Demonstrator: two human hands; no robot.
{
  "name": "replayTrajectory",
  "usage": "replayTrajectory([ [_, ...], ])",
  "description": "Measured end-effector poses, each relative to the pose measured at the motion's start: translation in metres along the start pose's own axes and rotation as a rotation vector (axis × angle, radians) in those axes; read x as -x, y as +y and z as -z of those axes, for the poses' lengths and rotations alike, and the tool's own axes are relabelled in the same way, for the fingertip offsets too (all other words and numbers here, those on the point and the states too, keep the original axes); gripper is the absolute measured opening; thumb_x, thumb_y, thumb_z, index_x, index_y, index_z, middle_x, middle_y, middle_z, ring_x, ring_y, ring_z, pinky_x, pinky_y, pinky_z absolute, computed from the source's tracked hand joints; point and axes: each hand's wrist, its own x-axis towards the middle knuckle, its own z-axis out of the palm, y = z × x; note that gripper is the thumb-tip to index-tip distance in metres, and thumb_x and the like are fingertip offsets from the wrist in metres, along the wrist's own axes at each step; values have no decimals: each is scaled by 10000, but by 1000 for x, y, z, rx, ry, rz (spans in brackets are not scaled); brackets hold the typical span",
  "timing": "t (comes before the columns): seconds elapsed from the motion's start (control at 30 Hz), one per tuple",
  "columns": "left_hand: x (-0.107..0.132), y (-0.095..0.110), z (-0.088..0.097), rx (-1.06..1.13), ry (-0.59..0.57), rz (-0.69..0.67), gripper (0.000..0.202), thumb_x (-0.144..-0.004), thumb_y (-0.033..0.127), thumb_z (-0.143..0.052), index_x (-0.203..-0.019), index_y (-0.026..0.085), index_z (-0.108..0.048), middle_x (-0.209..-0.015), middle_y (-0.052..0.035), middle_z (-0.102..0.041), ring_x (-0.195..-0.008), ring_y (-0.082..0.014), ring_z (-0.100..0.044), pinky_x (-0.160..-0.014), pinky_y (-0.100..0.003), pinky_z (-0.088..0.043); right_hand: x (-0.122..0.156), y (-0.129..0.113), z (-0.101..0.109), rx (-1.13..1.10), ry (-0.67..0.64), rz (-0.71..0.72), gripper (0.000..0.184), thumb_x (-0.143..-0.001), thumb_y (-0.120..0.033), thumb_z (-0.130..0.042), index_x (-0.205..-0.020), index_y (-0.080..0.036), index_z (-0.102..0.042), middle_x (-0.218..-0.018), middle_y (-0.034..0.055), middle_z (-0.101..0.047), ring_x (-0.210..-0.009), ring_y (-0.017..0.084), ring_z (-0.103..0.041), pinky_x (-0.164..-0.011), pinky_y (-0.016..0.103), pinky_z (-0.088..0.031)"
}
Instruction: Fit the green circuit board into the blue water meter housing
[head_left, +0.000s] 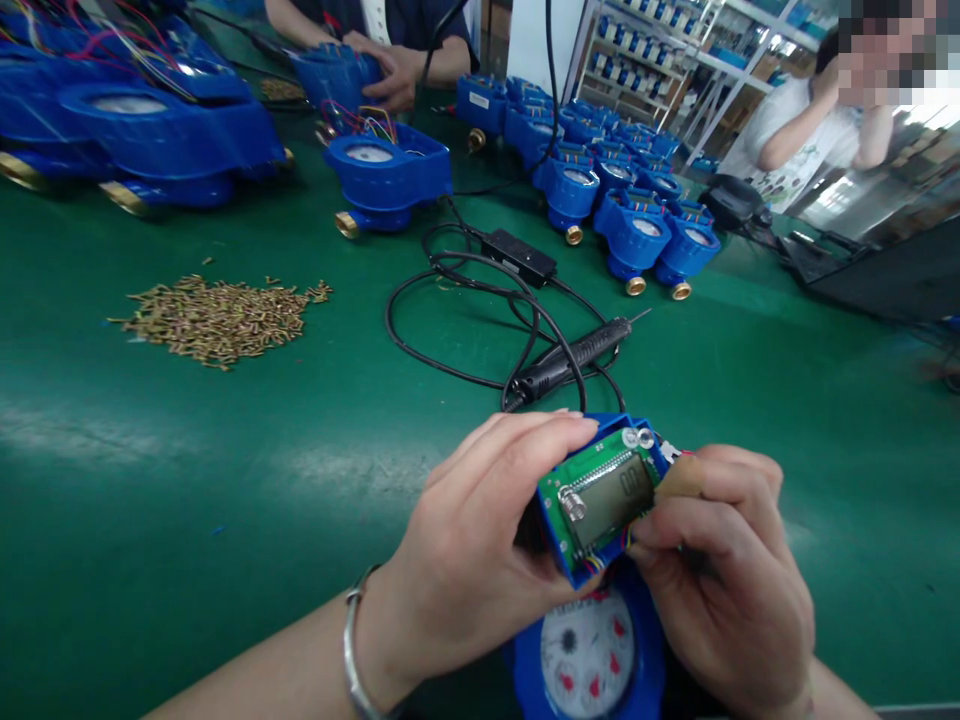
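A blue water meter (589, 650) with a white dial sits at the bottom centre. Its open blue housing holds a green circuit board with a grey LCD (607, 490). My left hand (480, 550) wraps around the housing's left side, fingers curled over its top edge. My right hand (720, 580) closes on the right side, fingertips pressed against the board's edge. A black electric screwdriver (574, 358) lies on the green mat just beyond the meter, its cable looping around it.
A pile of small brass screws (217, 318) lies at left. Another open meter (386, 175) stands further back, and rows of blue meters (622, 190) at right. A co-worker's hands (390, 70) handle a meter at the far edge. Another person stands at top right.
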Motion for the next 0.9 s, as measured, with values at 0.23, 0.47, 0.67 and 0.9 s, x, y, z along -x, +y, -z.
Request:
replayTrajectory([
  [0.23, 1, 0, 1, 0, 3, -7, 572, -714, 222, -782, -1210, 117, -518, -1161, -80, -654, -1085, -152, -618, -989, -257, -500, 0, 0, 3, -14, -55, 19, 146, -880, -17, -582, -813, -147, -590, -848, 35, -541, -886, 191, -464, -759, 391, -350],
  [0.47, -1, 1, 0, -1, 9, 8, 539, -723, 219, -774, -1193, 161, -515, -1143, -79, -674, -1055, -181, -644, -946, -312, -536, 0, 1, 6, 5, -102, 22, 159, -887, -24, -581, -823, -165, -622, -850, 32, -564, -868, 193, -461, -752, 392, -322],
  [0.67, -2, 2, -1, -15, 23, 2, 489, -735, 225, -775, -1156, 157, -536, -1124, -73, -679, -1058, -162, -642, -959, -281, -528, -1, 3, 8, 60, -155, 62, 151, -905, -50, -569, -849, -175, -633, -875, 24, -607, -840, 191, -485, -757, 390, -284],
  [0.9, 5, -10, 0, -107, 31, 4, 530, -673, 170, -698, -1185, 169, -563, -1083, -67, -688, -971, -201, -676, -894, -312, -578, -7, 3, -11, -25, 71, 40, 213, -951, -152, -526, -751, -178, -594, -738, 7, -544, -763, 158, -488, -751, 347, -311],
])
